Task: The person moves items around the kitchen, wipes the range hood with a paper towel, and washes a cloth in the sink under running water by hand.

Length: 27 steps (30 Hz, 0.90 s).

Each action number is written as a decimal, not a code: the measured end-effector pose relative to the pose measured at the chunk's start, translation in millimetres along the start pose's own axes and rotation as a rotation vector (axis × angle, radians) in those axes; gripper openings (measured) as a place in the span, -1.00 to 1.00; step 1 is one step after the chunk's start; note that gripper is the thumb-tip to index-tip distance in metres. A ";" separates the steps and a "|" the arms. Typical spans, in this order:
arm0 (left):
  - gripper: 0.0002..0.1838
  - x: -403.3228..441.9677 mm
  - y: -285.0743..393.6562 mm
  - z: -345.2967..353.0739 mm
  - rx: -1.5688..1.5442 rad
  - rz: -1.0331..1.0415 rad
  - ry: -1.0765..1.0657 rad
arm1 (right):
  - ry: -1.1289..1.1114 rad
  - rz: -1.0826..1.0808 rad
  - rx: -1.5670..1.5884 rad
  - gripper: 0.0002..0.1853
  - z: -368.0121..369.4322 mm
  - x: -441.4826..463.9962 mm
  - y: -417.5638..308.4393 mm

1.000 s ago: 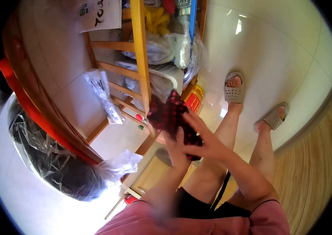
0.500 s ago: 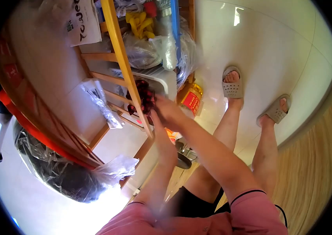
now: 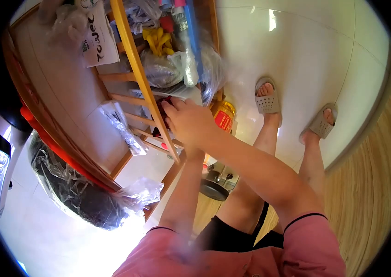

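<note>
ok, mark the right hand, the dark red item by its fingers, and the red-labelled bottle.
Right hand (image 3: 190,122): head view, back of the hand.
Dark red item (image 3: 160,101): head view, sliver showing beside the fingers; rest hidden.
Red-labelled bottle (image 3: 223,121): head view, on its label.

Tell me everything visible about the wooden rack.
The rack looks like smooth orange-brown wood: long posts joined by short rungs, ladder-like. Its near post slants across the view. Clear plastic bags and a crumpled yellow item are bundled within its frame, hiding parts of it. The right hand is beside the near post; whether they touch, I can't tell.
</note>
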<state>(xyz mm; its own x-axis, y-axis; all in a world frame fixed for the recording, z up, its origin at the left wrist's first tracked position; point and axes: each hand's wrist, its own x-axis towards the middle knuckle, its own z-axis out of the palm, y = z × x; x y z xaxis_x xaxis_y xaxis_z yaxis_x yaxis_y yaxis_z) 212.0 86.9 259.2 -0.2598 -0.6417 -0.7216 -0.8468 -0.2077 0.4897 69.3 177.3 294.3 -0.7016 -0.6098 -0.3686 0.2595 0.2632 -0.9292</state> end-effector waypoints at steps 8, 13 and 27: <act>-0.39 -79.1 32.0 -1.2 0.884 0.785 0.134 | 0.238 -0.532 -0.685 -0.85 24.4 3.3 40.7; -0.32 -43.9 24.4 19.3 1.388 0.930 0.315 | 0.141 -0.383 -0.726 -0.82 34.9 21.6 43.7; -0.60 -5.0 7.5 16.1 1.155 0.720 0.253 | 0.233 0.123 -0.174 -0.83 -89.1 -162.9 99.0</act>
<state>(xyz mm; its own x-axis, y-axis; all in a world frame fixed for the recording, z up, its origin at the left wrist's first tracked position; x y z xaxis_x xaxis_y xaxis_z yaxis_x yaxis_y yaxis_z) 199.5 100.4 258.5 -0.8140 -0.4867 -0.3171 -0.4962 0.8664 -0.0562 150.1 369.3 264.7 -0.8105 -0.3827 -0.4435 0.2486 0.4609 -0.8519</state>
